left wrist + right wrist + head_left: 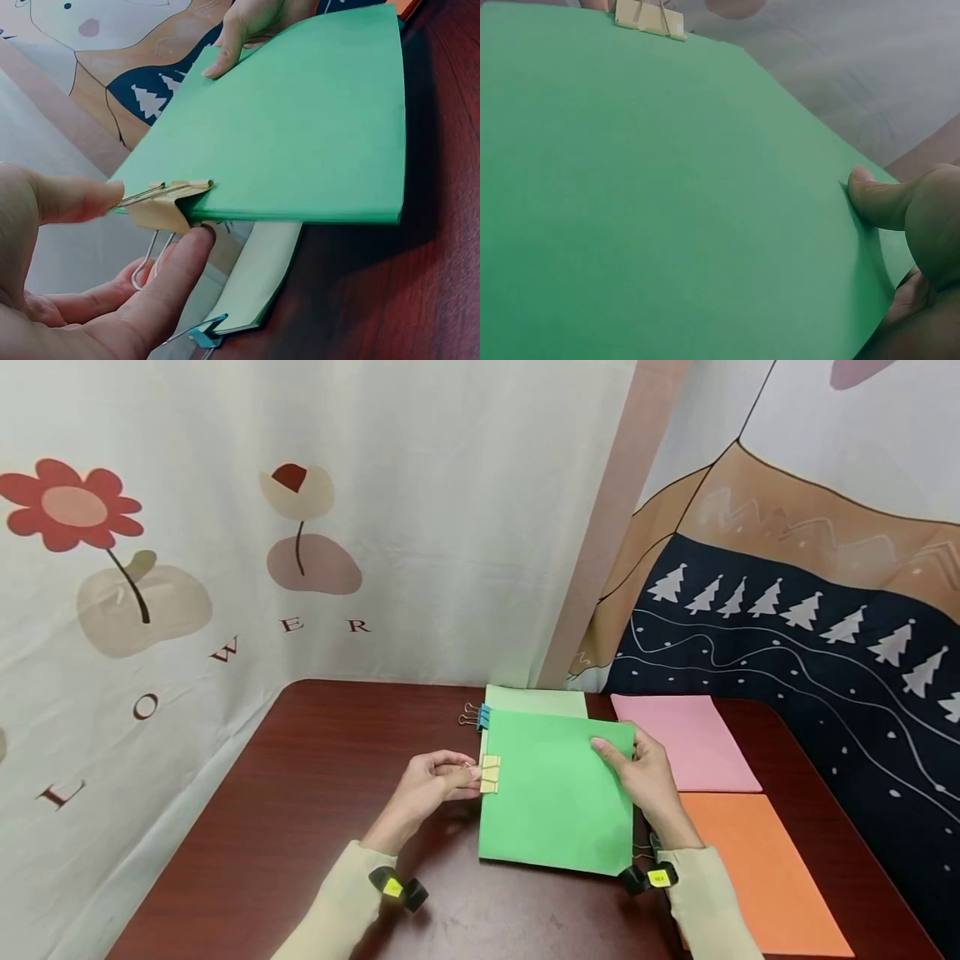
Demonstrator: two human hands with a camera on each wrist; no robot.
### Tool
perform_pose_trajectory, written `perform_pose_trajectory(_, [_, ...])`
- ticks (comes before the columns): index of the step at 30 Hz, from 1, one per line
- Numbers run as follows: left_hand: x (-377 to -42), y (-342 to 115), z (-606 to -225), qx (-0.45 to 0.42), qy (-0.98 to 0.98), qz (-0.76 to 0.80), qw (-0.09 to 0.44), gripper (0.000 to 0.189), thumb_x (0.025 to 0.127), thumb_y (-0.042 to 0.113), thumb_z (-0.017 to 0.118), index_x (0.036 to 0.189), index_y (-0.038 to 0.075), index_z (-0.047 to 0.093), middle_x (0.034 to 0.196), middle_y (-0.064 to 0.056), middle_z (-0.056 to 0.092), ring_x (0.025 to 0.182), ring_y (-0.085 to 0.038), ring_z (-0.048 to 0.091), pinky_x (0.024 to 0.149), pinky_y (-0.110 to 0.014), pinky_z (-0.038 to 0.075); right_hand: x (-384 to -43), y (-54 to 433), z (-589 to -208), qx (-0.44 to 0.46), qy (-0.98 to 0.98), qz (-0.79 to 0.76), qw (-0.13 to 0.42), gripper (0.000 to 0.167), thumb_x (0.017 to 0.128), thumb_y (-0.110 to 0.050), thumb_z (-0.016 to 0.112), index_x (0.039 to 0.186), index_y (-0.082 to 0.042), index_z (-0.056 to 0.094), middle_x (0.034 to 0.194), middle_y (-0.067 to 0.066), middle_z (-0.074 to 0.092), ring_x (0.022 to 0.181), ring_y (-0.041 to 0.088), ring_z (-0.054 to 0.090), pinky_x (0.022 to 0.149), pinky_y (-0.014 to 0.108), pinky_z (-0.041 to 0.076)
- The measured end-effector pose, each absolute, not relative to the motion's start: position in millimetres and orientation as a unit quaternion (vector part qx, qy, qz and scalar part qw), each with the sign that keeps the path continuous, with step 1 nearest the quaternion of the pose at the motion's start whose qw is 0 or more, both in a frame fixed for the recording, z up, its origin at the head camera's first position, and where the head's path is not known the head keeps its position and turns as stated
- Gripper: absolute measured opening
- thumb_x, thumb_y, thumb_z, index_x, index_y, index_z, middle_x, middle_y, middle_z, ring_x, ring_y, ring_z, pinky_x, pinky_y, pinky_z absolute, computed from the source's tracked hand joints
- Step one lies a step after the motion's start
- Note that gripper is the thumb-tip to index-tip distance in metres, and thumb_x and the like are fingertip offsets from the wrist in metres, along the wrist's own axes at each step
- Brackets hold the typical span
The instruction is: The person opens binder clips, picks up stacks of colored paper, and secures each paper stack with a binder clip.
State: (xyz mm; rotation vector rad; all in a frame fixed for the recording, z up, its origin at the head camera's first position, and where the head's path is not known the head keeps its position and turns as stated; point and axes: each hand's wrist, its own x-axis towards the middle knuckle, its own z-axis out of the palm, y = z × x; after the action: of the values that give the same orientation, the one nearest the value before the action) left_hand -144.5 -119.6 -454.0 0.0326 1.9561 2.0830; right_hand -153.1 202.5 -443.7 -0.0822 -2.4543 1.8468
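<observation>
A stack of bright green paper [555, 793] is held up off the table, tilted in the left wrist view. On its left edge sits a pale yellow binder clip [490, 774], with one wire handle [142, 274] hanging below the sheets. My left hand [438, 785] pinches this clip, thumb at the upper handle and fingers underneath. With the thumb on top, my right hand [645, 772] grips the right edge of the green stack; its other fingers are mostly hidden beneath. In the right wrist view the clip [651, 18] appears at the far edge.
Behind the green stack lies pale green paper [536, 700] with a blue binder clip [483, 717] on its left edge. Pink paper [678, 739] and orange paper [765, 868] lie at the right of the dark red table [315, 827]. Printed curtains [450, 527] hang behind.
</observation>
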Motion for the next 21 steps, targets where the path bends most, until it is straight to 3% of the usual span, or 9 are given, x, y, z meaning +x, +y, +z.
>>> perform_pose_trajectory(7, [-142,-124,-449,0.024,0.708,0.687,0.160,0.039,0.092,0.017,0.076,0.115,-0.010,0.062,0.099,-0.018,0.076,0.084,-0.027,0.077,0.084,-0.042,0.065,-152,204,-443,-0.036,-0.816,0.576,0.010,0.045,0.093,-0.048,0.073,0.121,-0.014,0.065,0.100,0.009,0.073,0.075,0.017,0.070,0.067,0.033,0.061])
perform_pose_trajectory(10, [-141,-124,-446,0.026,0.721,0.673,0.162,0.042,0.091,0.021,0.077,0.114,-0.010,0.062,0.096,-0.020,0.076,0.082,-0.029,0.077,0.083,-0.044,0.065,-151,205,-442,-0.028,-0.827,0.561,0.005,0.047,0.095,-0.045,0.072,0.127,-0.011,0.065,0.136,0.014,0.064,0.085,0.014,0.067,0.070,0.031,0.059])
perform_pose_trajectory(11, [-140,-125,-446,0.024,0.724,0.670,0.162,0.042,0.091,0.022,0.078,0.114,-0.010,0.062,0.095,-0.020,0.076,0.080,-0.029,0.077,0.082,-0.044,0.066,-152,205,-442,-0.025,-0.829,0.559,0.001,0.047,0.096,-0.043,0.071,0.128,-0.010,0.065,0.139,0.017,0.063,0.085,0.014,0.067,0.070,0.031,0.059])
perform_pose_trajectory(14, [-137,-126,-447,0.019,0.734,0.658,0.169,0.042,0.092,0.024,0.078,0.111,-0.011,0.063,0.091,-0.021,0.075,0.076,-0.028,0.076,0.079,-0.044,0.066,-150,203,-443,-0.013,-0.838,0.546,-0.008,0.045,0.097,-0.040,0.071,0.126,-0.005,0.065,0.132,0.017,0.066,0.083,0.014,0.067,0.068,0.031,0.059])
perform_pose_trajectory(17, [-133,-128,-448,0.013,0.746,0.643,0.173,0.043,0.092,0.027,0.078,0.107,-0.010,0.064,0.089,-0.022,0.074,0.073,-0.027,0.076,0.076,-0.045,0.066,-148,201,-446,-0.014,-0.846,0.532,-0.022,0.041,0.097,-0.038,0.072,0.121,-0.006,0.066,0.098,0.016,0.073,0.072,0.017,0.069,0.065,0.032,0.059])
perform_pose_trajectory(21, [-126,-130,-449,0.011,0.767,0.615,0.182,0.042,0.092,0.030,0.078,0.103,-0.009,0.067,0.085,-0.022,0.074,0.070,-0.027,0.076,0.073,-0.046,0.066,-143,200,-448,0.002,-0.875,0.483,-0.023,0.035,0.096,-0.033,0.073,0.117,-0.005,0.067,0.100,0.013,0.074,0.078,0.017,0.066,0.069,0.030,0.055])
